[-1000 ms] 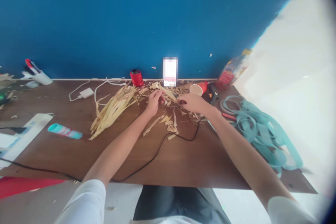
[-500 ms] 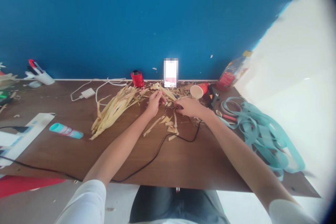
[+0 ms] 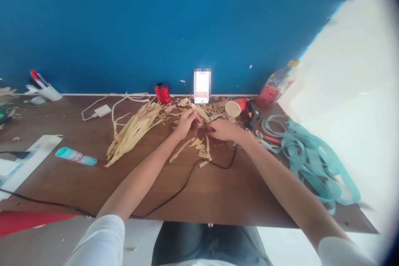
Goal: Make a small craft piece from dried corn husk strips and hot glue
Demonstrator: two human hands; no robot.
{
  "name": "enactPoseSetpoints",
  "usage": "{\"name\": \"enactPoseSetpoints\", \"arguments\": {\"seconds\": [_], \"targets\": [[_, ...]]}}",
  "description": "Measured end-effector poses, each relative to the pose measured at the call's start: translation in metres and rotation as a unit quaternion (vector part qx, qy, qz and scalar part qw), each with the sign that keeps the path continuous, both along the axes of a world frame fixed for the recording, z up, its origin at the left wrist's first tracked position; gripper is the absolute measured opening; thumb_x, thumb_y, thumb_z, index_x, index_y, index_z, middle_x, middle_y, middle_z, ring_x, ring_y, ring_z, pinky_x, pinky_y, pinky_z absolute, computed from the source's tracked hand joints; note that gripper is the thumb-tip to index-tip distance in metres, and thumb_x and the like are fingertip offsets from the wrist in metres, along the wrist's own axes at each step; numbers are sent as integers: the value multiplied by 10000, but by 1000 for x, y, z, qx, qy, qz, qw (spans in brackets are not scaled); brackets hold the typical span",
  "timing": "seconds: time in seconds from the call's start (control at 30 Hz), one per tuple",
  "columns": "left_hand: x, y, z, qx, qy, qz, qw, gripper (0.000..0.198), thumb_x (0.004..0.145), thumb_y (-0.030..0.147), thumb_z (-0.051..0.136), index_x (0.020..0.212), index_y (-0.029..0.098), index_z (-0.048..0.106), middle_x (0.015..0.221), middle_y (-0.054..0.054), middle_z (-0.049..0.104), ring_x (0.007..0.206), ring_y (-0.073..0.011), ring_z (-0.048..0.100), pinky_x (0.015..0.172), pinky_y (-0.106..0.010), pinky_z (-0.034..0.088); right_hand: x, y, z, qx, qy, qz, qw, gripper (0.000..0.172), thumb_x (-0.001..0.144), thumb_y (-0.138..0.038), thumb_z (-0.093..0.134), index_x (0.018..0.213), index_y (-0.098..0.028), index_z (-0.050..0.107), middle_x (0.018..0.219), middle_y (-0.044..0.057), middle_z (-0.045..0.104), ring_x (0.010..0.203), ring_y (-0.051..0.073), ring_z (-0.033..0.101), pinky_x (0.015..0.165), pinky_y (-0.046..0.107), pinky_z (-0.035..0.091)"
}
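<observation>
My left hand (image 3: 187, 123) is closed in a pinch at the front of a messy pile of dried husk scraps (image 3: 218, 106). A pale strip of husk (image 3: 202, 114) lies just beyond its fingertips; whether the fingers grip it is hidden. Close by on the right, my right hand (image 3: 222, 129) is closed, knuckles up, low over the scraps, and its fingertips are covered from view. Several loose husk pieces (image 3: 204, 153) lie on the table in front of both hands. A bundle of dried corn husks (image 3: 134, 133) rests left of my left hand.
Behind the hands a lit phone (image 3: 202, 87) leans on the blue wall, with a red container (image 3: 162, 93) to its left. A paper cup (image 3: 233, 108) lies tipped near a bottle (image 3: 274, 85). Teal ribbon (image 3: 311, 162) heaps at right. A black cable (image 3: 187, 183) crosses the table (image 3: 249, 199).
My left hand has shifted very slightly toward the right hand, its fingers still pinched. The right hand stays nearly in place. The whole view has moved slightly.
</observation>
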State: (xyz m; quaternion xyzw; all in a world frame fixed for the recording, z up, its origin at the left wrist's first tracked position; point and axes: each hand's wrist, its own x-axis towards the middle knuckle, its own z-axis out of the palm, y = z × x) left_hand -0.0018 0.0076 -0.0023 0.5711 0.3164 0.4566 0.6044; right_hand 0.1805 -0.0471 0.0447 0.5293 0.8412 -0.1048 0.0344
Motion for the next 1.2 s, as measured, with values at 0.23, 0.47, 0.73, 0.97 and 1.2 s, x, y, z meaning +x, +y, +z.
{"name": "enactPoseSetpoints", "arguments": {"seconds": [0.23,0.47,0.73,0.97,1.2], "targets": [[1,-1,1,0,13,6,1000,290,838,429,579,863,141,603,675,-31,658,546,-103,570,542,-216,439,-2,-3,4,-16,14,1,1000,220,880,-373,484,838,-199,611,816,65,649,714,174,570,574,259,305],[1,-1,2,0,9,0,1000,290,819,421,608,848,132,600,657,-26,646,539,-85,568,533,-192,427,1,-4,9,-24,27,-5,999,202,874,-376,482,835,-211,593,823,54,649,716,173,565,570,257,311],[1,-1,1,-11,-2,7,1000,331,780,431,657,896,137,560,646,-19,651,532,-83,566,538,-192,442,18,2,19,91,92,-219,967,214,870,-326,433,898,-217,615,975,82,641,876,221,575,667,286,399],[1,-2,2,-16,-5,10,1000,358,761,432,680,919,174,487,631,1,649,494,-84,558,495,-189,424,36,11,16,72,109,-271,954,200,825,-339,488,873,-227,648,1044,71,624,855,218,597,701,300,432],[0,-3,3,-15,4,6,1000,358,763,439,675,924,170,502,648,-6,658,510,-82,564,509,-190,430,39,11,13,72,96,-264,957,197,799,-308,519,912,-234,662,1038,76,637,876,236,602,734,315,442]]}}
